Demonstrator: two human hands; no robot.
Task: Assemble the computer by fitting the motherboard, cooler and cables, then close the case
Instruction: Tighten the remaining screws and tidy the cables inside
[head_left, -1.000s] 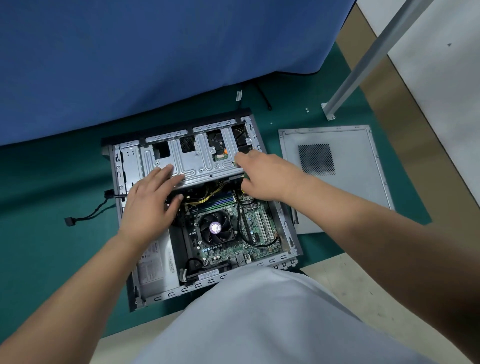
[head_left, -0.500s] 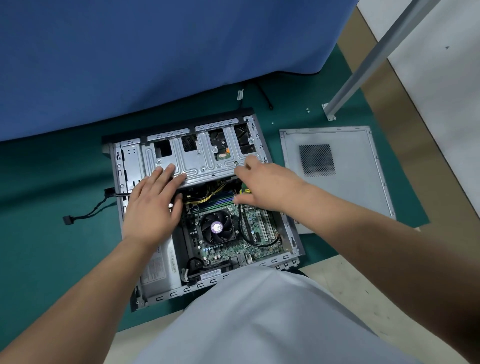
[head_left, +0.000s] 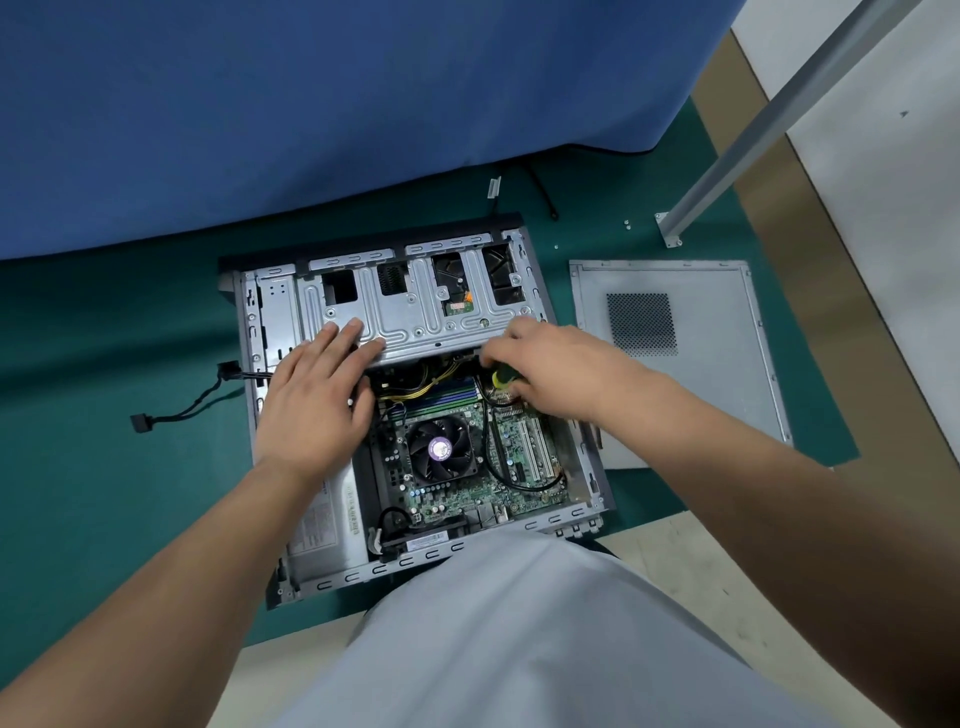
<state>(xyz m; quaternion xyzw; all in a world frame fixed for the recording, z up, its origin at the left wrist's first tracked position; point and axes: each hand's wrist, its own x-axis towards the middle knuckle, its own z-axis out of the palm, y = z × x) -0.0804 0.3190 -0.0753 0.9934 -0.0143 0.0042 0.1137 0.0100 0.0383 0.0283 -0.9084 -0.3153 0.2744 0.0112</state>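
Left hand (head_left: 317, 405) flat, fingers spread on drive cage (head_left: 415, 317). Right hand (head_left: 550, 369) grip curled round yellow-green tool handle (head_left: 501, 378). One open case (head_left: 249, 364) mid green mat (head_left: 104, 467); one side panel (head_left: 717, 374) beside it at right.

Open case (head_left: 262, 332) lying flat, motherboard (head_left: 467, 483), cooler (head_left: 440, 448) fitted

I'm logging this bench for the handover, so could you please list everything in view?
case: one, grey, open, on the mat
drive cage: one, silver, far end of case
motherboard: one, green, inside case
cooler: one, black fan, on the motherboard
side panel: one, grey, right of case
loose cable: one, black, left of case
mat: one, green
cloth: one, blue, behind case
post: one, silver, top right
left hand: flat on cage edge
right hand: holds a green and yellow object, unclear what
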